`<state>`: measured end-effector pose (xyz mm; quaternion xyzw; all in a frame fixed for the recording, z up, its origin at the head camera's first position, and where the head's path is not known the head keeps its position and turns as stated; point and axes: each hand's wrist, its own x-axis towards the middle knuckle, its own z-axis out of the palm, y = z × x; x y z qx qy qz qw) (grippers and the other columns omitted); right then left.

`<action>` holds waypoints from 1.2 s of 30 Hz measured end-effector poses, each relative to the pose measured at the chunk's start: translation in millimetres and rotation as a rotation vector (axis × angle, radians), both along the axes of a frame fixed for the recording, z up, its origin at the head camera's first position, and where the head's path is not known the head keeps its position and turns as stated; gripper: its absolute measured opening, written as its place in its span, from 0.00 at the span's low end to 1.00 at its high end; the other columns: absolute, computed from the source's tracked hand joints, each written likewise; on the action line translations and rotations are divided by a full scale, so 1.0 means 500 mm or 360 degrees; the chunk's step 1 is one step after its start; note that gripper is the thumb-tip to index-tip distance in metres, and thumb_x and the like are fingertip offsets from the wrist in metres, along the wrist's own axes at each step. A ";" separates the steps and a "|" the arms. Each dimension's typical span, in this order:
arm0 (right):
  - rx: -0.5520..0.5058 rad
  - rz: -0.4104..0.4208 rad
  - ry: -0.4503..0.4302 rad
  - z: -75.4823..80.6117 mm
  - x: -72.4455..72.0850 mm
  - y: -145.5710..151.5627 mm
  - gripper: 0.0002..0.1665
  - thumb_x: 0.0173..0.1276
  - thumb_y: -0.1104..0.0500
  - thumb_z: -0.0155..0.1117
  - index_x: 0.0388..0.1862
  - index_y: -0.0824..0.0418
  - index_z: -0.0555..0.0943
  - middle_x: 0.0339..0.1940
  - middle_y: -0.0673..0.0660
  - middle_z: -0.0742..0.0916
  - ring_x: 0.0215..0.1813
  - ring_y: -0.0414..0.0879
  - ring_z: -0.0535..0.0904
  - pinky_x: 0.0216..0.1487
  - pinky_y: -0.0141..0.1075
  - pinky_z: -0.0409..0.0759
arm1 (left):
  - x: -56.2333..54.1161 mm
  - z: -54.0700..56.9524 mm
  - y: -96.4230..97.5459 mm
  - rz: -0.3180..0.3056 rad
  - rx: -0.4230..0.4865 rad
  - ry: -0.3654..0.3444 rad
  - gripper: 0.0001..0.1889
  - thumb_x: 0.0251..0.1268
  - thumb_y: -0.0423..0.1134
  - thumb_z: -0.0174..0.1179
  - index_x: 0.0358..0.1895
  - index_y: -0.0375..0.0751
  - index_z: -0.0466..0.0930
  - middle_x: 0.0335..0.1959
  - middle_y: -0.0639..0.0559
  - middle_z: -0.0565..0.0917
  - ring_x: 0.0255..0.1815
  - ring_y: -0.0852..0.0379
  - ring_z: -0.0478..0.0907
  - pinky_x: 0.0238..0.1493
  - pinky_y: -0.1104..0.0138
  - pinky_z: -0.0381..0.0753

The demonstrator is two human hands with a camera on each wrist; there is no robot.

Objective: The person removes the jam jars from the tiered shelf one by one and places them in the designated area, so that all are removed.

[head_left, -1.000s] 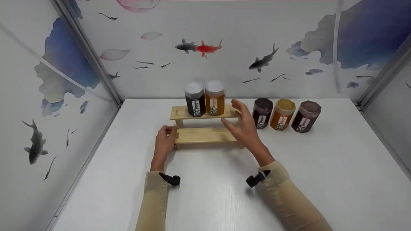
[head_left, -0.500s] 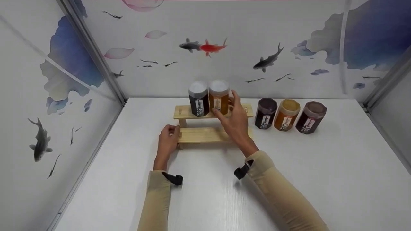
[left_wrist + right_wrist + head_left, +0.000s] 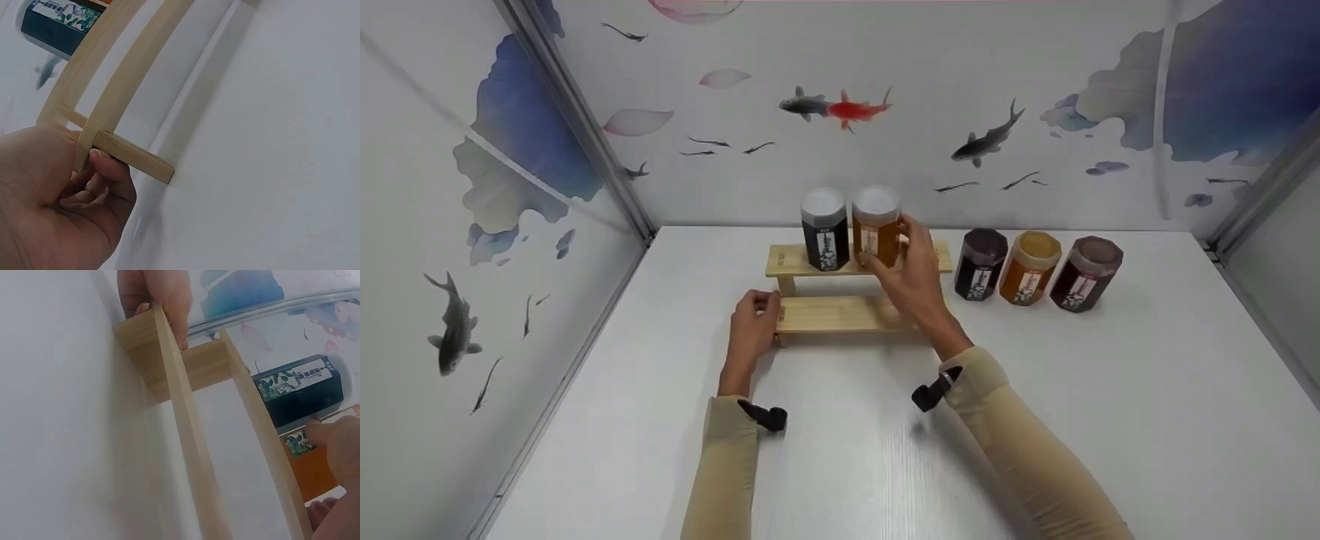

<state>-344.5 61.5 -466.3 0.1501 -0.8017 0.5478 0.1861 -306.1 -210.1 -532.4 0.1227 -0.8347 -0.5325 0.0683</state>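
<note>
A two-step wooden rack (image 3: pixel 844 315) stands on the white table. My left hand (image 3: pixel 751 330) holds the left end of its lower step, thumb and curled fingers at the side piece in the left wrist view. On the upper step a dark jar (image 3: pixel 825 232) with a white lid stands upright. Beside it, to the right, is an amber jar (image 3: pixel 874 232), also white-lidded. My right hand (image 3: pixel 919 285) grips this amber jar from the right, with the thumb across its front; a narrow gap separates the two jars.
Right of the rack, a dark jar (image 3: pixel 981 262), an amber jar (image 3: pixel 1030 268) and a dark reddish jar (image 3: pixel 1086 274) stand in a row on the table. Printed panels (image 3: pixel 915 45) with fish rise behind and at both sides.
My right hand has moved left from beside the upper step and taken hold of the amber jar. That jar has shifted slightly right, away from the dark one. My left hand stays on the rack.
</note>
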 end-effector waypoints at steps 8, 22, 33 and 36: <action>-0.0091 0.0106 -0.0067 -0.001 0.015 0.024 0.46 0.71 0.56 0.79 0.81 0.57 0.64 0.73 0.60 0.81 0.74 0.55 0.80 0.74 0.50 0.79 | -0.002 0.001 -0.002 -0.0012 0.0016 -0.0020 0.20 0.86 0.53 0.54 0.61 0.40 0.80 0.54 0.43 0.86 0.45 0.53 0.82 0.40 0.66 0.81; -0.0015 -0.0073 0.0046 -0.018 0.072 0.168 0.47 0.73 0.51 0.78 0.84 0.55 0.65 0.76 0.57 0.79 0.73 0.52 0.79 0.74 0.52 0.79 | 0.002 0.005 0.000 -0.0010 -0.0009 -0.0021 0.20 0.87 0.53 0.53 0.61 0.40 0.80 0.55 0.43 0.85 0.48 0.52 0.82 0.43 0.64 0.81; -0.0057 -0.0228 -0.0184 -0.055 0.111 0.317 0.51 0.71 0.51 0.80 0.85 0.53 0.61 0.78 0.56 0.77 0.73 0.54 0.78 0.72 0.53 0.80 | -0.001 0.001 0.001 -0.0022 -0.0042 -0.0037 0.20 0.88 0.52 0.52 0.63 0.39 0.79 0.57 0.42 0.84 0.53 0.51 0.81 0.49 0.63 0.81; -0.0016 -0.0172 -0.0234 -0.073 0.116 0.345 0.53 0.71 0.55 0.80 0.86 0.56 0.59 0.79 0.60 0.75 0.77 0.59 0.76 0.75 0.60 0.76 | -0.001 0.001 0.000 -0.0017 -0.0031 -0.0049 0.20 0.88 0.52 0.52 0.63 0.39 0.78 0.57 0.43 0.83 0.51 0.51 0.80 0.47 0.64 0.81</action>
